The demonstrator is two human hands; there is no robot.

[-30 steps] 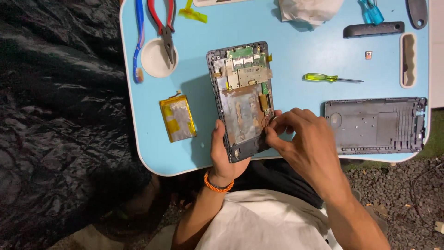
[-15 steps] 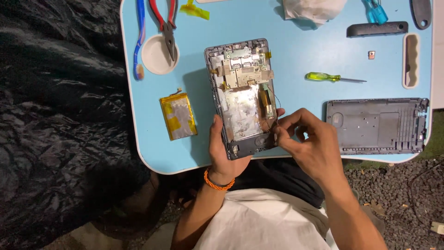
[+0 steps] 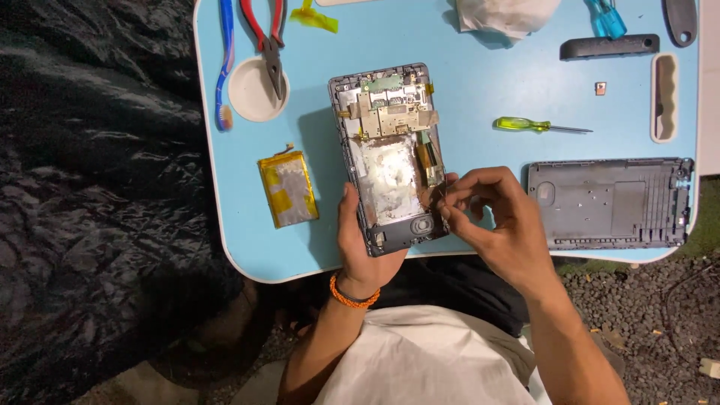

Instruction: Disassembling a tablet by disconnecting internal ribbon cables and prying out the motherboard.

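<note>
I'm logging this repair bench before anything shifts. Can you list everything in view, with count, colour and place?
opened phone: 1, grey frame with its boards bare, table centre
battery: 1, silver and yellow, left of the phone
back cover: 1, dark grey, right side
screwdriver: 1, yellow-green handle, right of the phone
pliers: 1, red handles, top left
round dish: 1, white, under the pliers' tip
toothbrush: 1, blue, far left
table: 1, light blue
wristband: 1, orange, left wrist
left hand: holds the phone's lower end
right hand: fingertips pinched at the phone's right edge
</note>
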